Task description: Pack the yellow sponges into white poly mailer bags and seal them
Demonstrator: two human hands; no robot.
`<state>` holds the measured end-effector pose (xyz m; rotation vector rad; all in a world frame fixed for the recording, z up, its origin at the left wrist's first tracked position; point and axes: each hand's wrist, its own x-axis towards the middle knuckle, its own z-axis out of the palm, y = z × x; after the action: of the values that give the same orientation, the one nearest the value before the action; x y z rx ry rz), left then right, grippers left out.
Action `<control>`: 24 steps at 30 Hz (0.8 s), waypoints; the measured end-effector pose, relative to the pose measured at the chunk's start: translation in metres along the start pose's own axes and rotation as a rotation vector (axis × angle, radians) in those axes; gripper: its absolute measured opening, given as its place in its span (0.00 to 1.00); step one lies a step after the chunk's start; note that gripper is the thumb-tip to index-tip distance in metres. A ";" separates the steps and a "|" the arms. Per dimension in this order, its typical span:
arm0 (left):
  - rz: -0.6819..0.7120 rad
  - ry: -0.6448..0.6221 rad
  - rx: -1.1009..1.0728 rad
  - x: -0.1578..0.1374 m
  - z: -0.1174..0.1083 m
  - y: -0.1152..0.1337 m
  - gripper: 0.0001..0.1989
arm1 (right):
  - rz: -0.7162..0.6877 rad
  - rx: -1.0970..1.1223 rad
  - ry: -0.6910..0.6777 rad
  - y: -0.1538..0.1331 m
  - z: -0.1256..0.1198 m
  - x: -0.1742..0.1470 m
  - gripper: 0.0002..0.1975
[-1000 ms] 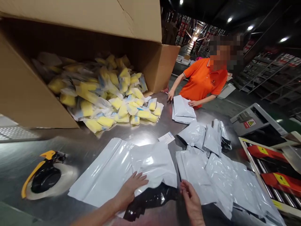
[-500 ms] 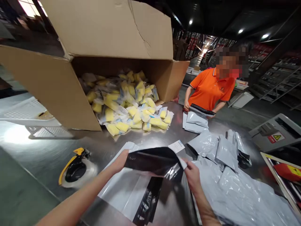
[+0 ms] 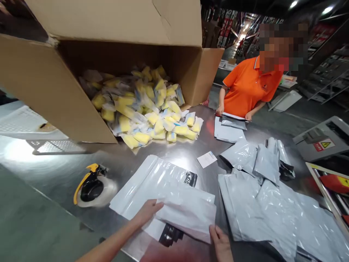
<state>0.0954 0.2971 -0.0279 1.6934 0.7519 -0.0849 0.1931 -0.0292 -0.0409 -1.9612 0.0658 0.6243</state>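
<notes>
A white plastic mailing bag point(image 3: 188, 214) lies nearly flat between my hands, its edge toward me. My left hand point(image 3: 148, 213) pinches its left edge, thumb on top. At its lower right corner my right hand point(image 3: 220, 238) grips the bag between thumb and fingers. Beneath it is a stack of white mailing bags point(image 3: 147, 174) with black strips showing. A small white card point(image 3: 206, 159) rests on the metal table just beyond.
An open cardboard box point(image 3: 122, 22) on its side spills yellow items in clear wrappers point(image 3: 147, 116). A tape dispenser point(image 3: 92, 187) stands left. Filled grey-white mailers point(image 3: 275, 203) cover the right side. A co-worker in an orange shirt point(image 3: 248, 87) handles bags across the table point(image 3: 174, 154).
The bag was held up with its black inside gaping; now it is lowered flat, white side up. My hands have come nearer to me. The co-worker's bag is lower.
</notes>
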 end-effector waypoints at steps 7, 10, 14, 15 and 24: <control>-0.076 0.076 0.064 0.012 0.019 -0.036 0.23 | 0.137 -0.083 0.154 0.017 0.023 0.003 0.21; -0.046 0.158 0.116 0.022 0.020 -0.030 0.20 | 0.160 -0.096 0.176 0.013 0.027 0.006 0.22; 0.031 0.337 0.193 0.015 0.029 -0.022 0.18 | 0.165 -0.113 0.199 0.021 0.031 0.006 0.20; 0.110 0.365 0.235 0.010 0.034 -0.022 0.19 | 0.165 -0.109 0.195 0.025 0.031 0.006 0.19; 0.631 -0.123 0.969 0.001 0.095 -0.066 0.36 | 0.088 -0.369 0.169 0.047 0.006 0.020 0.17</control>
<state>0.0937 0.2166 -0.1108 2.7426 0.0048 -0.1193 0.1935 -0.0413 -0.0908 -2.3767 0.1510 0.5554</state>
